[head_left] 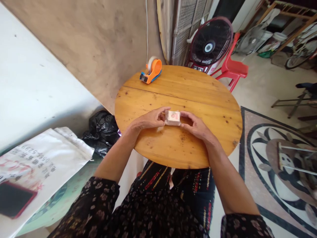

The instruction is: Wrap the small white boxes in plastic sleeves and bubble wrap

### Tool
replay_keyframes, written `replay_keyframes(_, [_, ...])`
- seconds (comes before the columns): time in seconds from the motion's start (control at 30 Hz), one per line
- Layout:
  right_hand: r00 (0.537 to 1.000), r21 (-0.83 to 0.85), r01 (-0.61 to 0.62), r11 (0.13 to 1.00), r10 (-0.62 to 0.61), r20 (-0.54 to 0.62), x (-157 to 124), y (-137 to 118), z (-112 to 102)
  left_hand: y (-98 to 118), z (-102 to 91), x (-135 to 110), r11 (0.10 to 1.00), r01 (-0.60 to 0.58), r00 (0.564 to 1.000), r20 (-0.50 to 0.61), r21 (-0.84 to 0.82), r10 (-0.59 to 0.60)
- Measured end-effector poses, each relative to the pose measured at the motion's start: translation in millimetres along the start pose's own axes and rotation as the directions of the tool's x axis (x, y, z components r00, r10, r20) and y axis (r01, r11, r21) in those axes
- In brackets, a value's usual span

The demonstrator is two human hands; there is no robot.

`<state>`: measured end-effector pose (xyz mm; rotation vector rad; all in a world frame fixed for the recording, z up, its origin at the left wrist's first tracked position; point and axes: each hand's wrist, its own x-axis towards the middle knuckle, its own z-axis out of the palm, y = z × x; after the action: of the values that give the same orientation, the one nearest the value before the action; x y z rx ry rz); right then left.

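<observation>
A small pale block-shaped packet [174, 117] with reddish print, in what looks like clear wrapping, is near the middle of the round wooden table [198, 89]. My left hand [152, 119] grips its left end, thumb on the near side and fingers on the far side. At the right end, my right hand [195, 125] holds it the same way, fingers curved around the corner. Whether the packet rests on the wood or is slightly raised, I cannot tell. What is inside it is hidden.
An orange tape dispenser [154, 71] stands at the table's far left edge. Beyond the table are a dark red fan [210, 41] and a red plastic chair [234, 67]. To the left lie a black plastic bag [102, 129], a white sack [56, 158] and a phone [15, 200].
</observation>
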<state>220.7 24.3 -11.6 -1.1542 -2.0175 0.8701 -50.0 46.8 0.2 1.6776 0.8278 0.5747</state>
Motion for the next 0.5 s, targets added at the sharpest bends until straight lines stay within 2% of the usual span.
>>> replay_keyframes(0.13, [0.999,0.001,0.014,1.0,-0.014,-0.04,1.2,0.4,4.4,0.1,3.1,-0.4,0.994,-0.001,0.999,-0.039,0.106,0.005])
replay_keyframes(0.3, [0.996,-0.071,0.001,0.997,-0.007,-0.085,1.6,1.2,8.8,4.4,5.7,1.4,0.992,-0.039,0.998,-0.035,0.117,0.044])
replay_keyframes(0.5, [0.994,-0.127,0.008,0.992,-0.022,-0.106,1.5,-0.2,9.8,7.9,5.8,1.8,0.976,-0.012,0.999,-0.046,0.218,0.023])
